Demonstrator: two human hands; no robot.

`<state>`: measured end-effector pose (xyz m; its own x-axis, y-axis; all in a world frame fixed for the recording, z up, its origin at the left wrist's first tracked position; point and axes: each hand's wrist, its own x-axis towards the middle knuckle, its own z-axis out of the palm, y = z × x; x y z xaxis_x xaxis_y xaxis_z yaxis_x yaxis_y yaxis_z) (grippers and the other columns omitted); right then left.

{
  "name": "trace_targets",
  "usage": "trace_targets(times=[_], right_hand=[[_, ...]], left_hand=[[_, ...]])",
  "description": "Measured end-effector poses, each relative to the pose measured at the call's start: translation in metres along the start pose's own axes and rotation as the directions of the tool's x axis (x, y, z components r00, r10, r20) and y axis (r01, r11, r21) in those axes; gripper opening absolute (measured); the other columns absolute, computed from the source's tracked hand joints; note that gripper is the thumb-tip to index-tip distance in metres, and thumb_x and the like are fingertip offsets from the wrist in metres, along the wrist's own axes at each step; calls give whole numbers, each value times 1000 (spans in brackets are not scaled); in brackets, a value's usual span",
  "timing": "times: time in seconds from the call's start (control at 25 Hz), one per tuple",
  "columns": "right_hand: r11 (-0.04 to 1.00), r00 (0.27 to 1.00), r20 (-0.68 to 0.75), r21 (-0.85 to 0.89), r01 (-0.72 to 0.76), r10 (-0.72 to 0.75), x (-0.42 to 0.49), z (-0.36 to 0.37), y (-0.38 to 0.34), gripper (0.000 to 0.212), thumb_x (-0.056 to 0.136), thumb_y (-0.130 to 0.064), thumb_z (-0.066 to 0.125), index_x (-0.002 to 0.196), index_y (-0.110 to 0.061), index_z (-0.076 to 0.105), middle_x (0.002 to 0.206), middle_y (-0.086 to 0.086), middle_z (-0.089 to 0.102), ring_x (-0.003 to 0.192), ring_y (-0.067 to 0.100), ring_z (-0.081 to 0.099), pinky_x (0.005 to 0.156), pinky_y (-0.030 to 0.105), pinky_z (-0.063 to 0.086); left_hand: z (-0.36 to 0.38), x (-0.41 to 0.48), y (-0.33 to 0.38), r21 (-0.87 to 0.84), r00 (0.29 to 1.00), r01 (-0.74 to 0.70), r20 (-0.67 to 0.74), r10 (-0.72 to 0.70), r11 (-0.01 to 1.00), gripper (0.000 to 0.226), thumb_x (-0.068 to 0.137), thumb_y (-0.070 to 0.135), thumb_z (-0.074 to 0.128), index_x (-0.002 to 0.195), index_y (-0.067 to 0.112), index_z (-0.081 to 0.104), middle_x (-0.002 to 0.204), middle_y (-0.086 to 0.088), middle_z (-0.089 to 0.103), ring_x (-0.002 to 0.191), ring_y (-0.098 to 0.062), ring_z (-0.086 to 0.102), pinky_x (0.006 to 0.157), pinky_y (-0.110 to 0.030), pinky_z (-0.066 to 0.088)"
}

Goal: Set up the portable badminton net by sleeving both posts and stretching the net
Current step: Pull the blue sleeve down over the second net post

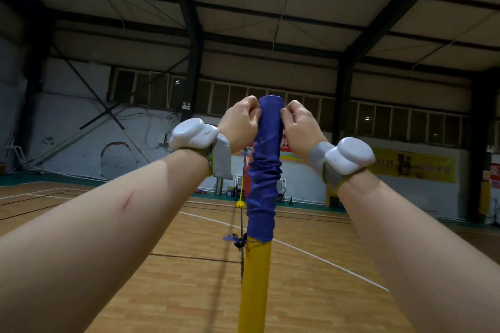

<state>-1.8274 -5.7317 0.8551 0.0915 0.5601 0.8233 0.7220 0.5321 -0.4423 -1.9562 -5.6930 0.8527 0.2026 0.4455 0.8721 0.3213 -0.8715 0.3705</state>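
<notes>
Blue sleeve (266, 170) of the net covers the upper part of the yellow post (255, 284), which stands upright in the middle of the head view. The cloth is bunched in wrinkles halfway down, and its hem ends where the bare pole shows. The left hand (239, 124) pinches the sleeve's left side near the top, fingers curled on the cloth. The right hand (299, 127) pinches the right side at the same height. Each wrist carries a white device (193, 132) on a grey strap. A dark cord (240, 224), knotted beside the hem, runs toward a far yellow post (240, 204) across the wooden floor (189, 292).
</notes>
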Motion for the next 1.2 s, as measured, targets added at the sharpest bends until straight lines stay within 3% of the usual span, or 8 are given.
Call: trace_targets(times=[0.2,0.4,0.56,0.72,0.92,1.0,1.12,1.2], right_hand=[[998,999,-16,27,-51,52,6,3,4,24,98,-24,33,98,-4,46,85,10,52,87,33,54,85,48,46],[990,996,-89,141,6,7,9,13,14,21,100,-27,30,91,-10,38,67,-2,42,63,14,41,64,34,37],[987,991,-129,155,45,-25,8,23,16,24,100,-31,31,91,-10,39,67,-3,42,62,13,41,68,36,37],[990,982,-133,27,138,-134,3,22,16,23,100,-19,32,91,-2,44,66,-4,40,62,15,39,67,35,36],[980,980,-48,-43,194,-196,-16,14,23,17,99,-16,34,87,-7,42,67,-5,42,59,11,41,57,26,36],[980,981,-9,-61,191,-192,-27,13,26,16,99,-16,35,88,-7,43,70,-3,44,63,15,45,60,28,40],[981,983,-11,-52,185,-185,-39,20,31,17,98,-13,36,89,-1,46,83,10,49,76,26,50,70,33,44],[982,983,-25,-58,180,-182,-45,23,33,17,97,-10,37,89,0,47,88,10,45,79,24,47,72,29,41]], left_hand=[[3,2,-4,-122,988,150,60,-143,981,30,99,35,33,71,25,37,63,3,43,53,-10,42,34,-9,31],[8,7,-11,83,994,-67,-78,73,994,37,99,26,36,62,26,34,56,7,38,52,-8,38,52,-20,31],[10,4,-21,201,981,-126,-119,152,972,24,98,23,36,76,17,41,58,6,41,56,-18,42,59,-29,33],[7,0,-27,209,983,-145,-78,164,967,22,98,23,37,78,16,44,61,5,40,63,-22,41,63,-28,30],[7,-18,-30,146,982,-188,45,183,971,19,98,22,38,87,13,52,67,11,46,61,-7,46,61,-23,36],[8,-27,-34,150,979,-195,87,183,969,19,98,22,38,93,12,54,71,10,49,64,-5,48,62,-19,37],[11,-39,-41,186,978,-203,89,190,961,21,97,21,39,95,8,55,79,2,54,70,-14,51,68,-25,41],[11,-45,-44,204,977,-209,96,192,957,23,97,21,39,97,5,55,82,-2,56,72,-15,53,68,-26,44]])
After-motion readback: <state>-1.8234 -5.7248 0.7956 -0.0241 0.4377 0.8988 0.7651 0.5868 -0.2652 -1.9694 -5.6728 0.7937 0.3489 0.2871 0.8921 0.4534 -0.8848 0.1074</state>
